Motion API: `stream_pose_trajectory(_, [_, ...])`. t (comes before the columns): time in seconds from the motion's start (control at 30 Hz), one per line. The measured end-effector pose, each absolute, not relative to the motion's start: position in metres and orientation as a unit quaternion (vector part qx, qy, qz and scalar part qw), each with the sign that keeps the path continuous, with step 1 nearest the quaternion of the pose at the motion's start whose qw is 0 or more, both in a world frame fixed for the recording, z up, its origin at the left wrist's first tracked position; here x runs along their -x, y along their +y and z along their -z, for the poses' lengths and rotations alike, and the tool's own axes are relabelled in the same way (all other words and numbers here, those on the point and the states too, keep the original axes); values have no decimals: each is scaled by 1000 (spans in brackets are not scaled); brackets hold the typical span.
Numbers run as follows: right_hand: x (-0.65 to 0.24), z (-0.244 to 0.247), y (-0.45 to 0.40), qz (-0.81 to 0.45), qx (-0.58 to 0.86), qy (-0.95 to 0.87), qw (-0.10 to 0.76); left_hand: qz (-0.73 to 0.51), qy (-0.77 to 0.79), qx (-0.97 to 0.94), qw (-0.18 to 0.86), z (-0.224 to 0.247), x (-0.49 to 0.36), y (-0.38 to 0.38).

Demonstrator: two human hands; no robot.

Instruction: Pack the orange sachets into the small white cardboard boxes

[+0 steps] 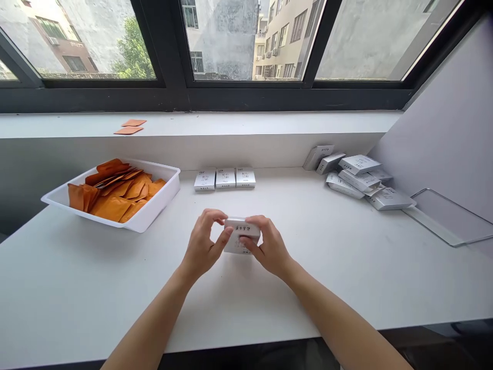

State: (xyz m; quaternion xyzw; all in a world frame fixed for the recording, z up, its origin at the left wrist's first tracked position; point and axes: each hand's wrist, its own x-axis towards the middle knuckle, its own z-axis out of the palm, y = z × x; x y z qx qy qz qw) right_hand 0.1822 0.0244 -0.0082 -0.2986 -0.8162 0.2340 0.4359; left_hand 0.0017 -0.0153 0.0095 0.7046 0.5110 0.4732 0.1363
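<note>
My left grip [206,240] and right grip [271,250] pinch a white box [233,246] (print facing me), probably steadying it from both sides.

From afar, I see the left hand [208,240] and right hand [270,245] holding a box [244,227], three boxes [225,178] beyond.

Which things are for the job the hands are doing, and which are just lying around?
Probably for the job:
White box, held by left hand and right hand
Three boxes in a row
Pile of boxes
Orange packets in the white tray

Probably just lying about:
Two orange pieces on the windowsill
Thin frame
</note>
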Motion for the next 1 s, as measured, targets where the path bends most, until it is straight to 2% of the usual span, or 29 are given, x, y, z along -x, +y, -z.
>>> stream_pose_trajectory(0.1, [-185, 9, 23, -166, 265, -824, 472, -440, 484, -755, 50, -13, -2, -17])
stream_pose_trajectory(0.2, [-186, 10, 20, -178, 282, -801, 498, -395, 484, -781, -7, -12, -3, -17])
stream_pose_trajectory(0.33, [-188, 10, 15, -161, 280, -802, 502, -357, 465, -810, -28, -14, 0, -18])
stream_pose_trajectory(0.57, [-188, 5, 12, -94, 263, -785, 554, -406, 418, -812, -34, -21, 2, -20])
stream_pose_trajectory(0.73, [-190, 9, 15, -109, 251, -811, 517, -385, 433, -815, -18, -20, 3, -21])
stream_pose_trajectory(1.0, [-202, 13, 30, -109, 306, -852, 412, -235, 519, -819, 68, 18, -5, -6])
